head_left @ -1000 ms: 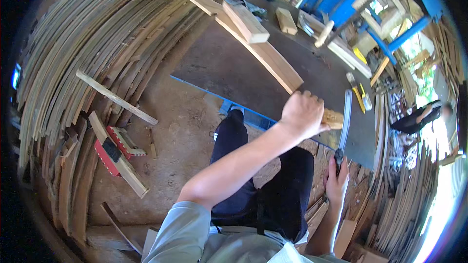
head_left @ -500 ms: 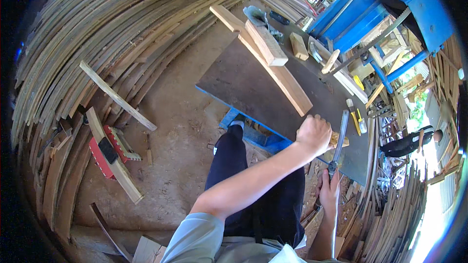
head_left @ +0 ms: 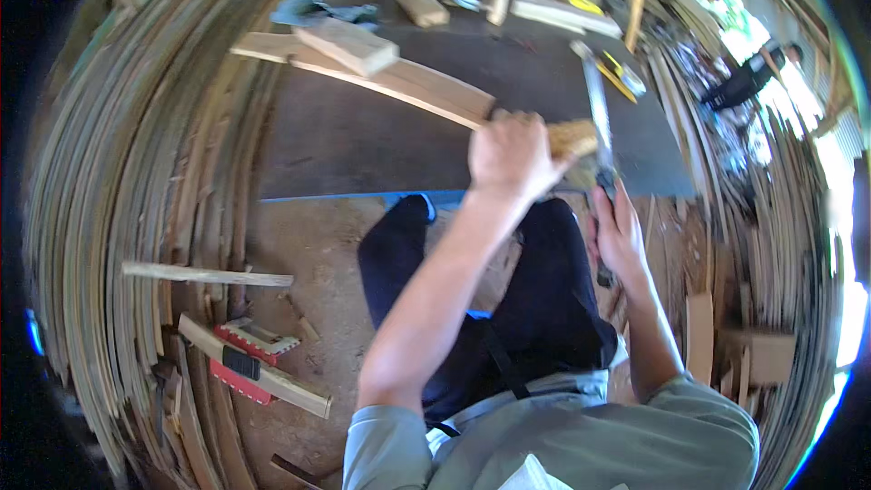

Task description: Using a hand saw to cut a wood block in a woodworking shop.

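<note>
The left hand [head_left: 513, 152] is closed in a fist around a rough wood piece [head_left: 573, 138], fingers wrapped over it and no gap showing; one end of the wood juts out to the right, past the thumb. Holding it so far back probably steadies the piece while keeping the fingers clear of the blade. The right hand [head_left: 619, 231], lower and nearer the body, has its fingers curled round the dark handle of a long, narrow-bladed hand tool [head_left: 598, 109], whose blade points far, away from the body, and crosses just at the wood's free end; whether the two touch I cannot tell. The wood is held over the near right part of the dark tabletop [head_left: 363, 145], which may serve as a backing. Just left and far of the fist, a long board [head_left: 426, 89] lies slanting, with a squared block [head_left: 349, 45] resting on it, perhaps merely put aside there. Farther right, beyond the blade, lies a yellow-and-black hand tool [head_left: 617, 82].
</note>
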Demonstrator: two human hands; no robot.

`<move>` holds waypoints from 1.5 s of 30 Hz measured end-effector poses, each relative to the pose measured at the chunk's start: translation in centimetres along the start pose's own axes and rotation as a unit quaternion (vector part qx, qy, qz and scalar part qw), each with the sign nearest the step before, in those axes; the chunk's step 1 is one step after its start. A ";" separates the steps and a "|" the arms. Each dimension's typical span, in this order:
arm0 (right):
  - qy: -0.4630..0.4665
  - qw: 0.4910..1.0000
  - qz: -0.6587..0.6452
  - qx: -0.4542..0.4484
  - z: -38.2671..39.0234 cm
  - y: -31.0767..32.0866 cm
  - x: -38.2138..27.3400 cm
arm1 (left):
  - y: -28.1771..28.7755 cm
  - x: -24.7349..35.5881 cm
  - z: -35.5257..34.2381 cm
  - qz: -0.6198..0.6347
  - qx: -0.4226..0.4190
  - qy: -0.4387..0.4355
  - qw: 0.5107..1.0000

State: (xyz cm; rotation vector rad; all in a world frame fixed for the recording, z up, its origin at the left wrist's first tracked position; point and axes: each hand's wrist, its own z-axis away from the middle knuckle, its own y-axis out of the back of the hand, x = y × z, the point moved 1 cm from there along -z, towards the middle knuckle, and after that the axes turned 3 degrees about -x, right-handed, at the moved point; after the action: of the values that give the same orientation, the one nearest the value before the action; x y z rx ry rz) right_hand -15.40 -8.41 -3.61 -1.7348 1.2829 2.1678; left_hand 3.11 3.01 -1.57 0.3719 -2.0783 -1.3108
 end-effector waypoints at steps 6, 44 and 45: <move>0.216 0.952 0.196 0.093 -1.4 2.7 3.5 | 0.1 1.6 -1.0 -0.031 -0.081 0.000 0.996; 0.132 0.916 0.373 0.067 -1.0 0.4 0.1 | 0.5 1.9 0.1 -0.060 -0.035 -0.007 0.998; 0.127 0.913 0.382 0.061 -0.8 0.5 -0.1 | 0.5 2.0 0.2 -0.067 -0.028 -0.006 0.997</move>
State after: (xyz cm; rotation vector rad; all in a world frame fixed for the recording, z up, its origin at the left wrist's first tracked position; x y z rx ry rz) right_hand -15.01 -9.18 -3.24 -1.6775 2.4432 2.1300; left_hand 1.55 2.29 -0.50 0.4853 -2.0511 -1.4500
